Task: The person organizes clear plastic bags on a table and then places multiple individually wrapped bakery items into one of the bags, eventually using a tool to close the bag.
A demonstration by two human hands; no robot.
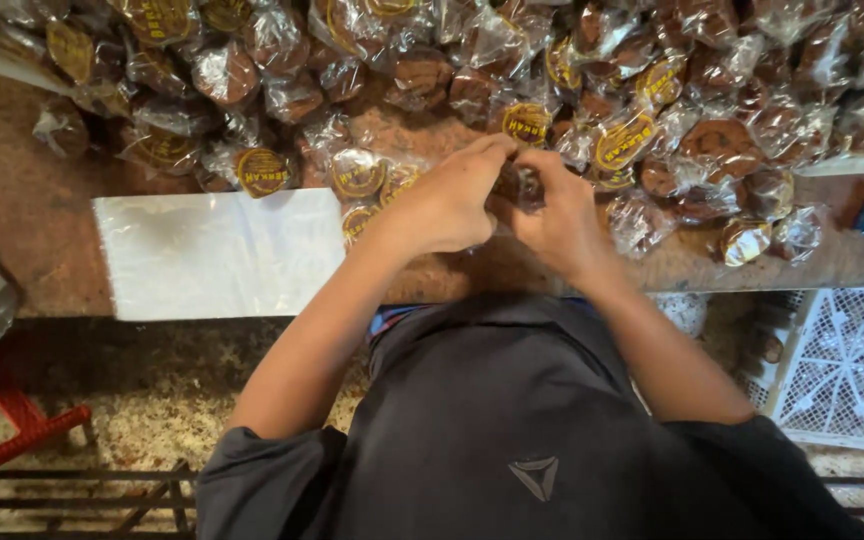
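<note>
Dark shirt fabric (pixel 512 420) is filling the lower centre. Both forearms are reaching up-frame, meeting at centre: left hand (pixel 447 205) and right hand (pixel 562 215) are pinching one small wrapped brown cake (pixel 520 185) between their fingertips. Clear-wrapped cakes (pixel 432 70) are lying heaped across the top; a white plastic crate (pixel 847 365) is sitting lower right.

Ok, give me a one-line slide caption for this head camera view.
Both hands, left and right, grip a small wrapped brown cake beside a heap of wrapped cakes.
</note>
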